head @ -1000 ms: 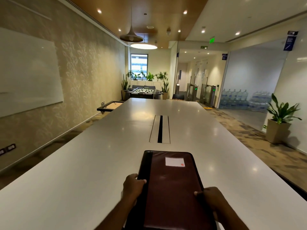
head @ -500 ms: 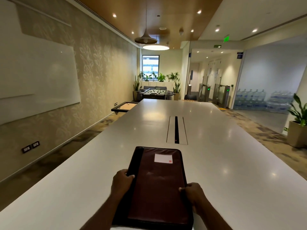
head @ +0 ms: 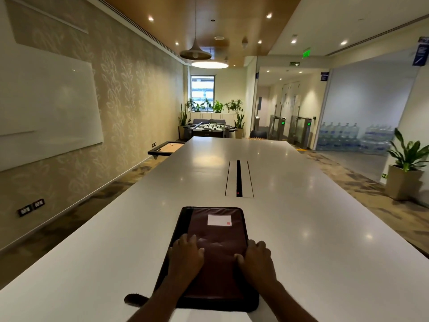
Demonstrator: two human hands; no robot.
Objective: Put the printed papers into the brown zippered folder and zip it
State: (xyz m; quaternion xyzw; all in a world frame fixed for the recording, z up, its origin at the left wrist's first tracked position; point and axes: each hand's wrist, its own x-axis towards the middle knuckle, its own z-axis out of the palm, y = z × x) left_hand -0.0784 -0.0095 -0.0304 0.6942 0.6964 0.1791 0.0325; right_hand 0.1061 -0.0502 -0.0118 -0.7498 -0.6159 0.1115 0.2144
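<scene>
The brown zippered folder (head: pixel 217 231) lies closed and flat on the long white table (head: pixel 301 228), near its front edge. A white label with a red mark sits on its cover. My left hand (head: pixel 185 256) rests on the left part of the cover with its fingers laid flat. My right hand (head: pixel 256 259) rests at the folder's right edge, its thumb on the cover and its fingers over the side. No printed papers are in view.
A cable slot (head: pixel 239 178) runs along the table's middle beyond the folder. A potted plant (head: pixel 406 168) stands on the floor at the right. A whiteboard (head: pixel 46 105) hangs on the left wall. A small dark thing (head: pixel 135 299) lies at the table's front edge.
The folder has come down flat onto the table, a little farther from me. My left hand has moved from gripping its left edge onto the cover. The camera has shifted.
</scene>
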